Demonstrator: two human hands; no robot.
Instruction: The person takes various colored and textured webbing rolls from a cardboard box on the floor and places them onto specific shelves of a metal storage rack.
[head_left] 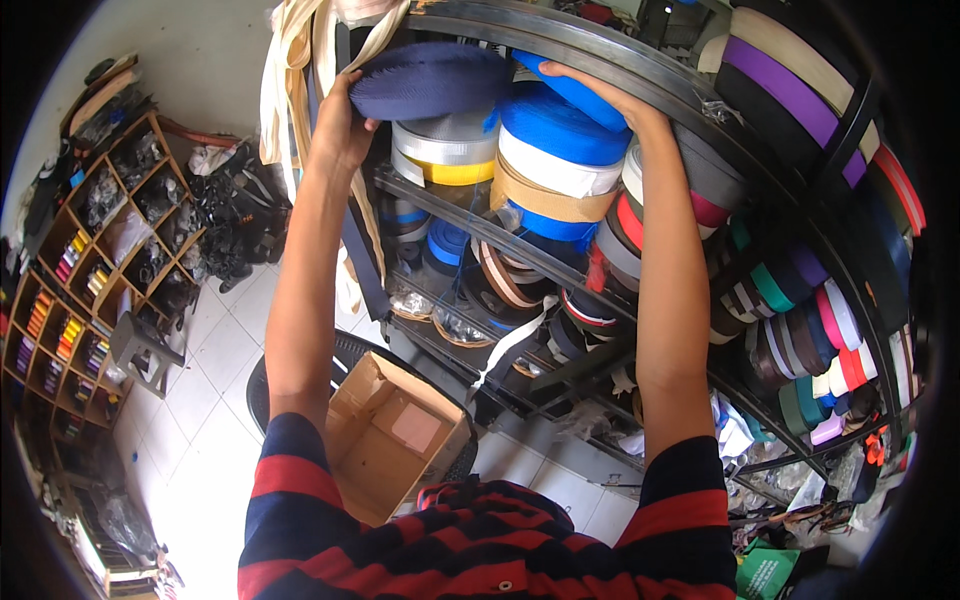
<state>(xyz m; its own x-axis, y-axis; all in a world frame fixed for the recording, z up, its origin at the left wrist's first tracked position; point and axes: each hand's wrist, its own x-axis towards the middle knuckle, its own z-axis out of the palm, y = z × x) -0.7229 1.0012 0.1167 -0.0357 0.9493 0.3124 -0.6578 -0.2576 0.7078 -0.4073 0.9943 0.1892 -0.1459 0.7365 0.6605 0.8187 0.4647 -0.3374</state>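
Observation:
Both my arms reach up to a rack of webbing rolls. My left hand [346,125] is closed around the left edge of a navy webbing roll [430,82], its fingers at the rim. This roll sits tilted above a grey roll [440,130] and a yellow one [460,172]. My right hand [600,88] grips a bright blue webbing roll [575,95], fingers over its upper edge. Below that roll is a stack with another blue roll [560,130], a white roll [560,178] and a tan roll [550,205].
A black metal rack [480,215] holds several more rolls to the right. Cream straps [290,90] hang at its left end. An open cardboard box [375,430] rests below my arms. Pigeonhole shelves [125,210] with thread spools and a grey stool [145,350] stand at left.

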